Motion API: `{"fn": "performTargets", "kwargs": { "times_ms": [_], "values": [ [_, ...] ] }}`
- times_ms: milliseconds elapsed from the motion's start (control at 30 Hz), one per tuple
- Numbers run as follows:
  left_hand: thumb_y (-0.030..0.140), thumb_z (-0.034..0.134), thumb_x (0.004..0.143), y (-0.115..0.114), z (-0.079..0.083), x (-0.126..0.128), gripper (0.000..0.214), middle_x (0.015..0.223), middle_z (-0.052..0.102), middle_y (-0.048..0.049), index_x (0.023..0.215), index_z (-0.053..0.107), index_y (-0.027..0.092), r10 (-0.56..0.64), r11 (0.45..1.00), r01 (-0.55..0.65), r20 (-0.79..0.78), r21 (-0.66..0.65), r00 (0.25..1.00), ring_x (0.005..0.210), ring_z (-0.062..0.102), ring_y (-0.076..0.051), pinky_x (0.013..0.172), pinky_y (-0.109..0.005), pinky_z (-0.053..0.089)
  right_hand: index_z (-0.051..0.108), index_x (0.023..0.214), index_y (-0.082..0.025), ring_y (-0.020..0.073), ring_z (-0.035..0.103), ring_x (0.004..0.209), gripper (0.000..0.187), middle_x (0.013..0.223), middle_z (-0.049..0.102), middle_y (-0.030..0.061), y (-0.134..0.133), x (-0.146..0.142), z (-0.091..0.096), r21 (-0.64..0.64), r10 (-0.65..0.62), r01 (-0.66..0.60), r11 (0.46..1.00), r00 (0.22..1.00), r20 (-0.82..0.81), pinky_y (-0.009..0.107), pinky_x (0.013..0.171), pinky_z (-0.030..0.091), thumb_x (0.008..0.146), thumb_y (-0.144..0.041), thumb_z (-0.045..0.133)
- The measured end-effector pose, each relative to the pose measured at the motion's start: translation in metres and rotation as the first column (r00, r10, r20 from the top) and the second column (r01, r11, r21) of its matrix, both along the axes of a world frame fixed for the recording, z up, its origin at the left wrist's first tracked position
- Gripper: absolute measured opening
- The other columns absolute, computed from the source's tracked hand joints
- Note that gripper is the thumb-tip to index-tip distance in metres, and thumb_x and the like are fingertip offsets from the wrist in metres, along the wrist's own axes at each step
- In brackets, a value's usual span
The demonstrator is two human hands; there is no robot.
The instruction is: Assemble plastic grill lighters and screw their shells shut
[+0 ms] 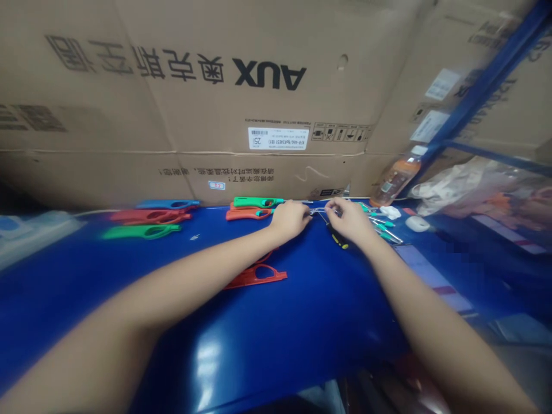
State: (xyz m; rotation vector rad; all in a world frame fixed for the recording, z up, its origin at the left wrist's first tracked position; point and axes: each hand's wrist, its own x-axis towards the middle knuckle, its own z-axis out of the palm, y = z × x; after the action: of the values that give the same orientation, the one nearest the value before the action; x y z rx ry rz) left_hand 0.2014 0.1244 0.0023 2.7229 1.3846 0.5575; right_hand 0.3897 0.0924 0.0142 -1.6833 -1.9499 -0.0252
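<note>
Both my arms reach forward over a blue table (267, 339). My left hand (290, 219) is curled closed near the table's far edge, its fingers on a thin metal part (318, 211). My right hand (349, 218) is closed too, pinching the other end of that part, with a black-and-yellow screwdriver (337, 237) under it. A green lighter body (257, 202) and an orange one (248, 214) lie just left of my left hand. A red plastic shell (257, 276) lies beneath my left forearm.
Blue (168, 204), red (149, 217) and green (140, 232) lighter bodies lie at the far left. Several green-tipped small parts (383, 227) and white pieces (416, 223) sit right of my hands. Large AUX cardboard boxes (241, 103) wall the back. A blue shelf post (478, 92) stands right.
</note>
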Motion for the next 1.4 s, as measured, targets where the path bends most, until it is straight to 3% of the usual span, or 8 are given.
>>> {"fn": "performTargets", "kwargs": {
  "times_ms": [267, 533, 867, 1167, 1300, 1400],
  "values": [
    [0.035, 0.06, 0.099, 0.001, 0.003, -0.004, 0.026, 0.116, 0.067, -0.0091, 0.115, 0.065, 0.014, 0.013, 0.999, -0.011, -0.042, 0.047, 0.999, 0.105, 0.066, -0.022, 0.092, -0.044, 0.056, 0.07, 0.089, -0.022, 0.024, 0.066, 0.075, 0.014, 0.086, 0.075, 0.0075, -0.002, 0.0, 0.002, -0.019, -0.052, 0.052, 0.998, 0.998, 0.032, 0.029, 0.062, 0.038, 0.083, -0.022, 0.057],
    [0.034, 0.061, 0.099, 0.005, -0.004, -0.009, 0.029, 0.121, 0.065, -0.0099, 0.121, 0.063, 0.015, 0.016, 0.999, -0.014, -0.046, 0.05, 0.999, 0.105, 0.065, -0.022, 0.091, -0.044, 0.057, 0.071, 0.091, -0.019, 0.0252, 0.066, 0.078, 0.016, 0.087, 0.075, 0.0086, -0.001, 0.002, 0.001, 0.082, -0.108, 0.111, 0.991, 0.994, -0.031, 0.03, 0.065, 0.04, 0.086, -0.022, 0.056],
    [0.035, 0.061, 0.099, 0.004, -0.007, -0.007, 0.032, 0.123, 0.064, -0.0104, 0.123, 0.061, 0.015, -0.001, 1.0, 0.001, -0.056, 0.007, 0.998, 0.106, 0.065, -0.023, 0.091, -0.044, 0.057, 0.068, 0.087, -0.019, 0.0185, 0.057, 0.061, 0.015, 0.077, 0.07, 0.0054, 0.001, 0.005, 0.002, 0.164, -0.055, 0.078, 0.983, 0.989, -0.141, 0.029, 0.061, 0.038, 0.085, -0.028, 0.056],
    [0.034, 0.061, 0.098, 0.007, -0.01, 0.006, 0.033, 0.125, 0.063, -0.0108, 0.125, 0.06, 0.016, -0.012, 0.999, 0.01, -0.035, -0.038, 0.999, 0.107, 0.065, -0.023, 0.091, -0.044, 0.057, 0.067, 0.083, -0.02, 0.0183, 0.059, 0.061, 0.011, 0.067, 0.065, 0.0018, 0.0, -0.003, 0.002, 0.197, 0.06, -0.024, 0.98, 0.982, -0.179, 0.029, 0.064, 0.042, 0.082, -0.028, 0.058],
    [0.035, 0.061, 0.098, 0.006, -0.01, -0.003, 0.032, 0.125, 0.063, -0.0105, 0.124, 0.061, 0.016, -0.011, 0.999, 0.012, 0.019, -0.048, 1.0, 0.106, 0.065, -0.023, 0.091, -0.044, 0.057, 0.065, 0.081, -0.02, 0.0183, 0.058, 0.064, 0.011, 0.071, 0.065, 0.0028, -0.001, 0.009, 0.013, 0.268, 0.016, 0.054, 0.962, 0.967, -0.253, 0.03, 0.065, 0.044, 0.081, -0.027, 0.057],
    [0.032, 0.062, 0.098, -0.001, -0.006, -0.016, 0.023, 0.114, 0.068, -0.0091, 0.112, 0.067, 0.015, -0.021, 0.999, 0.025, 0.096, -0.046, 0.995, 0.105, 0.066, -0.023, 0.093, -0.044, 0.055, 0.064, 0.082, -0.019, 0.0173, 0.055, 0.062, 0.012, 0.072, 0.063, 0.003, -0.002, 0.02, 0.024, 0.303, -0.023, 0.138, 0.943, 0.935, -0.353, 0.03, 0.063, 0.043, 0.083, -0.028, 0.056]
  ]
}}
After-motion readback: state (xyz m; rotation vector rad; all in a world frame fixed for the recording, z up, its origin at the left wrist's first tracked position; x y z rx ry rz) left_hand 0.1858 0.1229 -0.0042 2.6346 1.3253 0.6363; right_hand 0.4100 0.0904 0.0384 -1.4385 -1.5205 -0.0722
